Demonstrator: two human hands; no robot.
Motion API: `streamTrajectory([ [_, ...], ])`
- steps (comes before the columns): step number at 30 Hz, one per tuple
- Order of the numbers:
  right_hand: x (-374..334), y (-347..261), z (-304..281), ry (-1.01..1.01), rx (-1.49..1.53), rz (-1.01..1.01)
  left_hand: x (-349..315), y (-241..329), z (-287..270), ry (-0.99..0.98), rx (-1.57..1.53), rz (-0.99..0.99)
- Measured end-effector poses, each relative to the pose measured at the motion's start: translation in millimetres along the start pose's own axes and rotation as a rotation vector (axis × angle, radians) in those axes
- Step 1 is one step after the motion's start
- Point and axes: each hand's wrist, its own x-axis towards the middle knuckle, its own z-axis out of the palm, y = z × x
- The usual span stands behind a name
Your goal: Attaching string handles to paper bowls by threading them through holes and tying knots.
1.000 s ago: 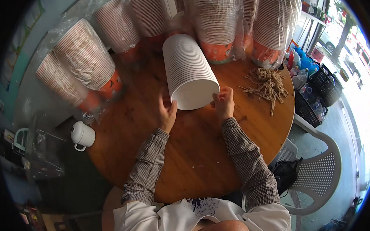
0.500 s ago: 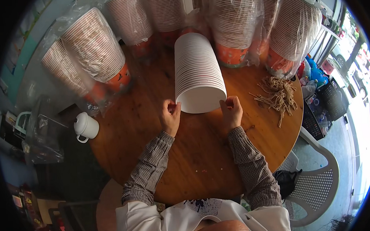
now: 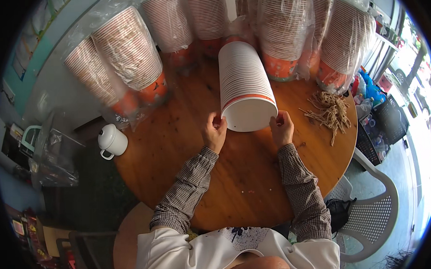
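Observation:
A long nested stack of white paper buckets lies on its side on the round wooden table, its open end facing me. The nearest bucket stands slightly out from the rest, and an orange band of its outer wall shows behind the rim. My left hand pinches that rim at its left edge. Opposite it, my right hand grips the right edge between thumb and fingers. Both forearms reach forward over the table in checked sleeves.
Plastic-wrapped bucket stacks with orange bases line the table's far side. Loose twine lies at the right, a white lidded mug at the left edge. Beyond the right edge are a grey chair and black crates.
The nearest bucket has been drawn a little out of the stack, baring an orange band behind its rim. Both hands keep hold of it. The whole view has shifted slightly.

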Motion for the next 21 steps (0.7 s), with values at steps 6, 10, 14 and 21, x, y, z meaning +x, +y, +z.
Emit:
streamTrajectory([
  [6,-11.6,3.1,-10.0,-0.128,0.063,-0.094,-12.8,-4.4,0.9,-0.081,-0.037,0.081],
  [10,-6.7,-7.8,-29.1,-0.33,0.295,0.057,-28.8,-7.7,-13.9,-0.24,-0.077,0.116],
  [14,-4.1,-13.9,-47.8,-0.652,0.49,0.085,-25.9,-8.3,-26.5,-0.305,0.14,0.006],
  [21,39.7,33.4,-82.3,0.096,-0.282,-0.078,-12.3,-15.0,-28.9,-0.11,-0.173,-0.232],
])
